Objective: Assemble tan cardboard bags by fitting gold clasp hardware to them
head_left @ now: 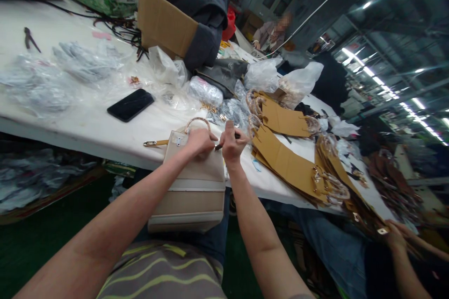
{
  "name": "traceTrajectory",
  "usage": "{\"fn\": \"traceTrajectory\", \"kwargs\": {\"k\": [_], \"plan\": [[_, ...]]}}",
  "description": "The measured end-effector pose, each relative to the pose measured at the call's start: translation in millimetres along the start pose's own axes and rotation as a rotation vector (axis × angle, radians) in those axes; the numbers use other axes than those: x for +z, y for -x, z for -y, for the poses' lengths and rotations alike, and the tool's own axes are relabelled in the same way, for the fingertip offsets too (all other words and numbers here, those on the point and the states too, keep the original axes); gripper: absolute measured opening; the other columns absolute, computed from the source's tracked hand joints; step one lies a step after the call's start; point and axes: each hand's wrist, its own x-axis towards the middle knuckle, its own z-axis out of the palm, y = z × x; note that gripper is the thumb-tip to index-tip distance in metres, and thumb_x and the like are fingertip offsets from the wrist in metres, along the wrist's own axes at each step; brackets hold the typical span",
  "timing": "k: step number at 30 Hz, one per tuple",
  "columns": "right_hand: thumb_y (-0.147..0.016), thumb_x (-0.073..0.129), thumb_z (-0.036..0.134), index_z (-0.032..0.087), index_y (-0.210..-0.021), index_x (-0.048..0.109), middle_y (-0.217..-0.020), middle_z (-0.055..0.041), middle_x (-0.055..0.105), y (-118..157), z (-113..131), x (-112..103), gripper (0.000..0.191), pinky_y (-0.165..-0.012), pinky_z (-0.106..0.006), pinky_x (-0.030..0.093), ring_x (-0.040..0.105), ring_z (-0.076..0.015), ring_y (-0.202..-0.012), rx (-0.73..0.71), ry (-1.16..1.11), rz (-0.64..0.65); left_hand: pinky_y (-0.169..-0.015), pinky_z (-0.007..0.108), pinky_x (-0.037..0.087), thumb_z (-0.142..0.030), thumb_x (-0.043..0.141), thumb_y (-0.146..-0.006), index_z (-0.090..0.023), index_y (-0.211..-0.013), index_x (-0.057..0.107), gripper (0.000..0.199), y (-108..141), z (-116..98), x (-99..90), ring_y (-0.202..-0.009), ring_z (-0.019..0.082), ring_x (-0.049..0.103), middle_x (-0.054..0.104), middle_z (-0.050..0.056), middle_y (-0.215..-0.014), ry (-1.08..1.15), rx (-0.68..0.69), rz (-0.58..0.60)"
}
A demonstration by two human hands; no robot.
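Note:
A cream handbag point(192, 196) hangs over the table's front edge, its wrapped handle point(197, 120) standing up at the top. My left hand point(202, 141) is closed on the bag's upper right part, beside the handle. Just right of it, my right hand point(232, 142) is wrapped round a dark, thin tool point(219, 146), whose tip points at the bag's top right edge near my left fingers. A tan strap with a metal clasp point(150, 143) sticks out to the left of the bag.
A black phone point(130, 104), plastic bags point(38, 84) and pliers point(31, 39) lie left on the white table point(87, 135). A cardboard box point(164, 18) stands behind. Tan bag pieces point(280, 159) are stacked right. One person point(271, 32) is at the back; another's hands point(396, 236) are at right.

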Motion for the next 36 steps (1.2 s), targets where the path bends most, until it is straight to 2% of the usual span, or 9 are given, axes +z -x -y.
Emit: {"fn": "traceTrajectory", "kwargs": {"k": [10, 15, 18, 20, 22, 24, 27, 32, 36], "plan": [[-0.110, 0.059, 0.068, 0.024, -0.053, 0.041, -0.050, 0.0027, 0.042, 16, 1, -2, 0.075, -0.052, -0.032, 0.034, 0.038, -0.0108, -0.048, -0.193, 0.173, 0.045, -0.105, 0.046, 0.048, -0.035, 0.075, -0.089, -0.021, -0.113, 0.093, 0.032, -5, -1, 13.6, -0.115, 0.041, 0.071, 0.082, 0.018, -0.109, -0.032, -0.036, -0.074], [-0.107, 0.062, 0.072, 0.025, -0.054, 0.040, -0.048, 0.0039, 0.042, 9, 1, -1, 0.074, -0.048, -0.030, 0.033, 0.039, -0.0106, -0.045, -0.029, 0.024, -0.021, -0.110, 0.047, 0.050, -0.015, 0.071, -0.087, -0.023, -0.135, 0.085, 0.051, 14, -3, -0.4, -0.126, 0.040, 0.065, 0.073, 0.018, -0.130, -0.014, -0.007, -0.103], [-0.104, 0.064, 0.073, 0.027, -0.056, 0.040, -0.047, 0.0054, 0.040, -1, -2, -1, 0.071, -0.044, -0.029, 0.030, 0.036, -0.0103, -0.042, 0.099, -0.127, -0.053, -0.115, 0.047, 0.048, -0.013, 0.071, -0.087, -0.020, -0.140, 0.080, 0.054, 43, 20, -24.7, -0.131, 0.036, 0.062, 0.067, 0.017, -0.140, 0.019, 0.036, -0.283], [-0.103, 0.066, 0.073, 0.027, -0.057, 0.040, -0.046, 0.0059, 0.040, -7, -3, -2, 0.070, -0.042, -0.029, 0.029, 0.035, -0.0101, -0.041, 0.139, -0.177, -0.075, -0.118, 0.051, 0.046, -0.023, 0.072, -0.093, -0.020, -0.136, 0.080, 0.044, 64, 45, -43.3, -0.132, 0.038, 0.060, 0.066, 0.016, -0.138, -0.001, -0.046, -0.435], [-0.102, 0.069, 0.072, 0.027, -0.056, 0.041, -0.046, 0.0061, 0.040, -11, -2, 0, 0.070, -0.041, -0.029, 0.027, 0.035, -0.0098, -0.040, 0.144, -0.186, -0.077, -0.117, 0.054, 0.046, -0.033, 0.074, -0.094, -0.021, -0.132, 0.080, 0.039, 81, 71, -58.1, -0.132, 0.040, 0.060, 0.068, 0.016, -0.135, -0.008, -0.135, -0.507], [-0.100, 0.072, 0.070, 0.026, -0.055, 0.041, -0.045, 0.0063, 0.041, -14, 0, 2, 0.070, -0.041, -0.029, 0.025, 0.035, -0.0094, -0.039, 0.133, -0.187, -0.053, -0.113, 0.051, 0.050, -0.040, 0.077, -0.093, -0.021, -0.124, 0.080, 0.037, 92, 90, -65.1, -0.125, 0.038, 0.064, 0.072, 0.014, -0.127, 0.054, -0.167, -0.451], [-0.101, 0.074, 0.068, 0.026, -0.055, 0.041, -0.045, 0.0065, 0.040, -17, 10, 10, 0.070, -0.040, -0.029, 0.025, 0.035, -0.0092, -0.038, 0.107, -0.203, -0.039, -0.105, 0.044, 0.055, -0.042, 0.079, -0.089, -0.021, -0.120, 0.080, 0.037, 97, 101, -61.5, -0.111, 0.031, 0.070, 0.075, 0.011, -0.119, 0.172, -0.155, -0.330], [-0.106, 0.064, 0.070, 0.028, -0.059, 0.034, -0.048, 0.0071, 0.036, -13, 31, 36, 0.070, -0.040, -0.029, 0.028, 0.036, -0.0095, -0.039, 0.081, -0.271, 0.004, -0.094, 0.039, 0.057, -0.035, 0.079, -0.088, -0.017, -0.124, 0.078, 0.041, 88, 97, -48.5, -0.096, 0.025, 0.069, 0.071, 0.012, -0.116, 0.224, -0.216, -0.349], [-0.105, 0.068, 0.069, 0.028, -0.060, 0.033, -0.049, 0.0080, 0.033, -1, 38, 65, 0.070, -0.039, -0.030, 0.026, 0.032, -0.0093, -0.038, 0.114, -0.393, 0.047, -0.088, 0.035, 0.055, -0.026, 0.077, -0.085, -0.014, -0.120, 0.075, 0.038, 83, 96, -47.5, -0.091, 0.023, 0.067, 0.072, 0.009, -0.108, 0.323, -0.263, -0.363]]}}
